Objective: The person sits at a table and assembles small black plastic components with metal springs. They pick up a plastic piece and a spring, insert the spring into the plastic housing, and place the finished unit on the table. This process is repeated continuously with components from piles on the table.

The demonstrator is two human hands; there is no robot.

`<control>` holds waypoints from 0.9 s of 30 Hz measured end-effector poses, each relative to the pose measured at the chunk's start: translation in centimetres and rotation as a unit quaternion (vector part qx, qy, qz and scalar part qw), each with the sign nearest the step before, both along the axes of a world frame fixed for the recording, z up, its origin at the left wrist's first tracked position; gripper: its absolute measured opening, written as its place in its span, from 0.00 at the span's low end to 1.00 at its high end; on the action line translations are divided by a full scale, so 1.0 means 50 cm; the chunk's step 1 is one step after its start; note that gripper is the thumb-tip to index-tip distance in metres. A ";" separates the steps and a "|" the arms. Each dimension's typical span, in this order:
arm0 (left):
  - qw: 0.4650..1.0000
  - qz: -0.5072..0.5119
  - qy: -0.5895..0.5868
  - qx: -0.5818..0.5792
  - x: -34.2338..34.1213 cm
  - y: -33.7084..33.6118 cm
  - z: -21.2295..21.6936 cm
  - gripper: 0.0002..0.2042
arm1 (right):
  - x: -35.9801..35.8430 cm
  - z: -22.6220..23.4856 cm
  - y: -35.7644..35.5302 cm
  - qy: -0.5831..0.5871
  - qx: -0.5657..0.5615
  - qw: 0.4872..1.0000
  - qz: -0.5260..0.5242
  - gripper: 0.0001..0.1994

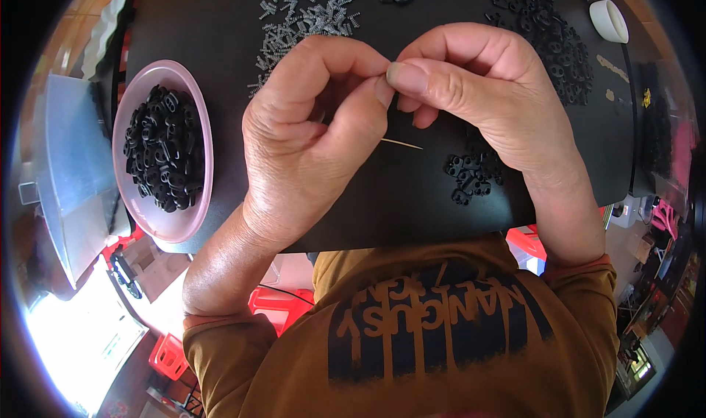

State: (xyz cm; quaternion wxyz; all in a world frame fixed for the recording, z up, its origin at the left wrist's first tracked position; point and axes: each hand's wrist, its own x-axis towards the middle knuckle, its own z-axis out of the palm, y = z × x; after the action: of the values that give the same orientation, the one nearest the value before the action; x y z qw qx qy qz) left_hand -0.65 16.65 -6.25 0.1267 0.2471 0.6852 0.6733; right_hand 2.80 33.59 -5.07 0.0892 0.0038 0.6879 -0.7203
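Over the dark table, my left hand (312, 124) and my right hand (478, 83) meet fingertip to fingertip. Both are closed in a pinch, thumb against forefinger. Whatever sits between the tips is too small or too covered to make out. A thin pointed wooden stick (402, 144) shows beside the left hand; its other end is hidden behind that hand, so I cannot tell if it is held or lies on the table. Small metal springs (312, 9) are heaped beyond my left hand. Near my right wrist lies a small cluster of black plastic parts (471, 176).
At the left edge of the table (331, 223) stands a pink oval bowl (200, 197) full of black plastic pieces (165, 149). More black parts (562, 57) spread across the far right. A small white cup (609, 22) and a black cable (627, 87) are by the right edge.
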 end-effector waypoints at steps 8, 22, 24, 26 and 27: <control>0.991 -0.011 -0.110 0.078 -0.006 -0.001 -0.004 0.10 | 0.000 -0.003 0.009 0.019 -0.043 0.998 -0.038 0.08; 0.981 -0.022 -0.164 0.096 -0.008 -0.003 -0.003 0.09 | 0.002 -0.001 0.009 0.008 -0.019 0.999 -0.040 0.06; 0.983 -0.015 -0.160 0.089 -0.009 -0.005 -0.002 0.09 | 0.002 -0.002 0.010 0.012 -0.015 0.999 -0.040 0.06; 0.984 -0.012 -0.157 0.082 -0.009 -0.005 0.000 0.09 | 0.002 -0.002 0.011 0.015 -0.012 0.999 -0.038 0.06; 0.985 -0.011 -0.155 0.078 -0.009 -0.005 0.000 0.09 | 0.002 -0.001 0.011 0.015 -0.012 0.999 -0.036 0.06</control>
State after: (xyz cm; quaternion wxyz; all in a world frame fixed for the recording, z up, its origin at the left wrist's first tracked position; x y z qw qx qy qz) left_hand -1.08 16.39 -6.25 0.2197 0.1564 0.6000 0.7532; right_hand 2.90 34.14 -5.14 0.0530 0.0161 0.6802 -0.7309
